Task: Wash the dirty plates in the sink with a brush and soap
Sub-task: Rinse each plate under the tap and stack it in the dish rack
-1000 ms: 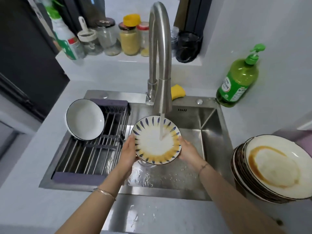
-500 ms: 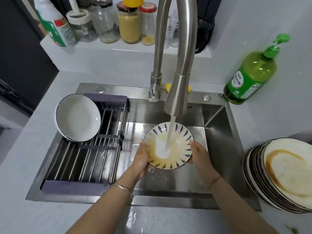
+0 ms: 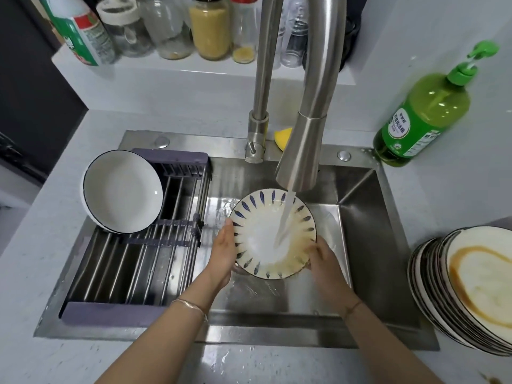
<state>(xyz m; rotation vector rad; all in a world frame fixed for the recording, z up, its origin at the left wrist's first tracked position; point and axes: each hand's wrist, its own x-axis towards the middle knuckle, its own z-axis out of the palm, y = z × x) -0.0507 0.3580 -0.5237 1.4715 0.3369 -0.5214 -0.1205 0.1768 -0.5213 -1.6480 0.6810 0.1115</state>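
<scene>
A small plate with blue dashes round its rim (image 3: 260,236) is held over the steel sink (image 3: 368,245) under the running faucet (image 3: 302,145). Water strikes its right half, and brownish residue shows along its lower right edge. My left hand (image 3: 223,252) grips the plate's left rim. My right hand (image 3: 322,261) holds the lower right rim, thumb on the plate's face. A stack of dirty plates (image 3: 471,289) with a brown sauce ring on top stands on the counter at the right. A green soap bottle (image 3: 421,117) stands behind the sink's right corner. No brush is visible.
A drying rack (image 3: 138,261) spans the sink's left half, with a white bowl (image 3: 122,192) leaning at its far end. A yellow sponge (image 3: 284,137) lies behind the faucet base. Jars and bottles (image 3: 166,26) line the back ledge. The counter's front edge is wet.
The plate has been turned in my hands, so the stained part sits lower right. The view has moved closer to the sink. Water still runs onto the plate.
</scene>
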